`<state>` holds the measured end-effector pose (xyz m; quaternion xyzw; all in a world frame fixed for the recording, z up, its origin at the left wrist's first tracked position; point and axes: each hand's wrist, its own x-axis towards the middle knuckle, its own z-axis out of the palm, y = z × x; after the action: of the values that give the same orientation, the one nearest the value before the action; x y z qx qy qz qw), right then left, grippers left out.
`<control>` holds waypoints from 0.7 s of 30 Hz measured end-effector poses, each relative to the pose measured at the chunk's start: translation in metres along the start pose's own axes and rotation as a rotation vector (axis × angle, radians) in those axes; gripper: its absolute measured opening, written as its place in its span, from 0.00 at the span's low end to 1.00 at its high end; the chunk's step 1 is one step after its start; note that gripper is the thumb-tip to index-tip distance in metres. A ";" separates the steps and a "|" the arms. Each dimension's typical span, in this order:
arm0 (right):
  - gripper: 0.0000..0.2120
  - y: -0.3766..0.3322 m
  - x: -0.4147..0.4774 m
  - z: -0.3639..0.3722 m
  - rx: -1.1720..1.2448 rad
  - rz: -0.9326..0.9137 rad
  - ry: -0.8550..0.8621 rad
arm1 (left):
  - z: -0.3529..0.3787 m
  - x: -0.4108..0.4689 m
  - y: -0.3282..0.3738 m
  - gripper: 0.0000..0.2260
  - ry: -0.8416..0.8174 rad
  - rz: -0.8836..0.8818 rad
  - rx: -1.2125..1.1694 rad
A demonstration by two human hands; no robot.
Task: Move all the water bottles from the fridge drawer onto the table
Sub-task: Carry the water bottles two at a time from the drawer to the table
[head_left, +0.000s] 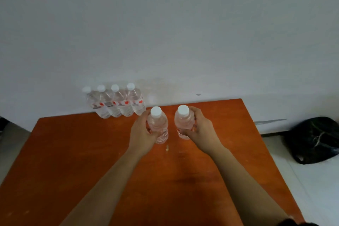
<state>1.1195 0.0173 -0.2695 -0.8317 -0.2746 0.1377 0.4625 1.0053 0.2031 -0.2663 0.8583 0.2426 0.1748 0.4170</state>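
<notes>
Two clear water bottles with white caps stand upright near the middle of the orange-brown table [73, 161]. My left hand [142, 132] grips the left bottle [158, 124] around its body. My right hand [200, 128] grips the right bottle [183, 121] the same way. A row of several more bottles [117, 102] with red-and-white labels stands at the table's far edge against the wall, to the left of my hands. The fridge drawer is out of view.
A pale wall runs right behind the table. A black plastic bag [313, 139] lies on the light floor to the right of the table. A small light speck [167, 148] sits on the tabletop just in front of the held bottles.
</notes>
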 end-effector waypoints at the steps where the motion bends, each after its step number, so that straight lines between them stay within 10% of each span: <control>1: 0.37 0.003 0.014 0.007 -0.009 0.028 0.016 | 0.001 0.016 -0.011 0.32 -0.024 -0.004 0.017; 21: 0.32 0.037 0.188 0.094 -0.257 0.145 -0.015 | 0.035 0.184 -0.096 0.28 -0.007 -0.034 0.143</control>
<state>1.2390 0.1767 -0.3466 -0.9006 -0.2327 0.1409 0.3389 1.1479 0.3362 -0.3459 0.8823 0.2676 0.1470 0.3582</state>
